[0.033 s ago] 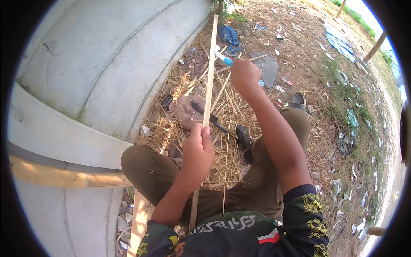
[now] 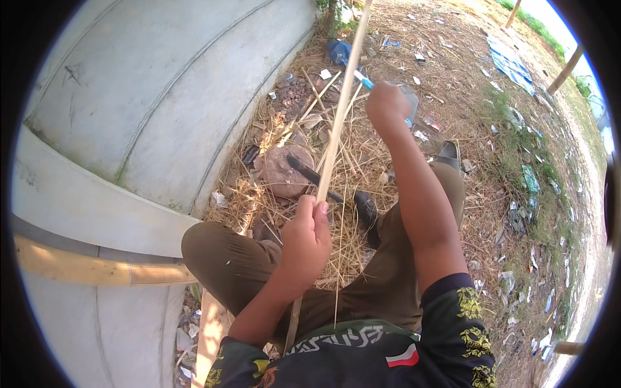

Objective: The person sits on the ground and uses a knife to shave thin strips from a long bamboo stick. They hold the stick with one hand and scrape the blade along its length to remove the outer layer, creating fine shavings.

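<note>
Seen from above, the left hand [image 2: 304,240] is closed, thumb [image 2: 321,220] pointing forward, left forearm [image 2: 264,307] angled inward; the right arm [image 2: 424,194] extends farther ahead, the right hand [image 2: 388,107] curled into a fist

black shirt [image 2: 343,370] with yellow-patterned short sleeves [image 2: 460,317], brown trousers [image 2: 220,249], dark footwear [image 2: 366,210].

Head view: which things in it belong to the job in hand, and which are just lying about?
In the job, it seems:
long pale strip, in the left hand
blue-and-white tool, in the right hand
perhaps the long dark tool, unheld

Lying about:
crumpled blue sheet
striped sheet
white scrap
</note>
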{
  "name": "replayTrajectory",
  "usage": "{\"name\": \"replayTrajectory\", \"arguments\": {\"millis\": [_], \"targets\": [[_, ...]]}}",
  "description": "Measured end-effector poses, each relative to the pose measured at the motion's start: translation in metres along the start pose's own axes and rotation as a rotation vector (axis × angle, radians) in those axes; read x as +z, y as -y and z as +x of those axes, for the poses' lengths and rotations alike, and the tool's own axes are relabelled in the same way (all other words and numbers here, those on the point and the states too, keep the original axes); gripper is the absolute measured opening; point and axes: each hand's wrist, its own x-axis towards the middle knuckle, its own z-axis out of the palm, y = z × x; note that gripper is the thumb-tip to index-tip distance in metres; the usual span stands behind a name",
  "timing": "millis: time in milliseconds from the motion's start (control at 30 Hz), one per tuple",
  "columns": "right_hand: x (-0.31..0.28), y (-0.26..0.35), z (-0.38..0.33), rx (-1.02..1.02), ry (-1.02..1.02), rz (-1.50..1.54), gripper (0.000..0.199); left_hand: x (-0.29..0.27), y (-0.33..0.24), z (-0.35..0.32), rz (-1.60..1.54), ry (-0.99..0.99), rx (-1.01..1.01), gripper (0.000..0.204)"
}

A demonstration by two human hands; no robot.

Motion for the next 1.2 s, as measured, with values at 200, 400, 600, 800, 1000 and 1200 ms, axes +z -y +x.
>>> {"name": "replayTrajectory", "arguments": {"millis": [200,400,600,800,1000,1200], "targets": [[-0.034,0.015,0.004,0.002,-0.072,0.135,0.021,-0.001,0.026,0.001,-0.262,0.088,-0.113,0.018],[-0.001,0.033,-0.073,-0.523,0.120,0.225,0.019,-0.031,0.047,0.021,-0.603,0.072,-0.363,0.024],[0.010,0.044,-0.127,-0.786,0.110,-0.002,0.009,-0.035,0.048,0.019,-0.471,0.100,-0.367,0.034],[0.020,0.053,-0.103,-0.690,0.098,-0.147,0.010,-0.026,0.049,0.014,-0.295,0.056,-0.304,0.035],[0.012,0.035,-0.050,-0.505,-0.033,-0.182,0.008,-0.010,0.046,0.010,-0.210,0.072,-0.270,0.034],[0.012,0.034,-0.110,-0.745,0.066,-0.066,0.010,-0.017,0.055,0.016,-0.356,0.106,-0.367,0.035]]}}
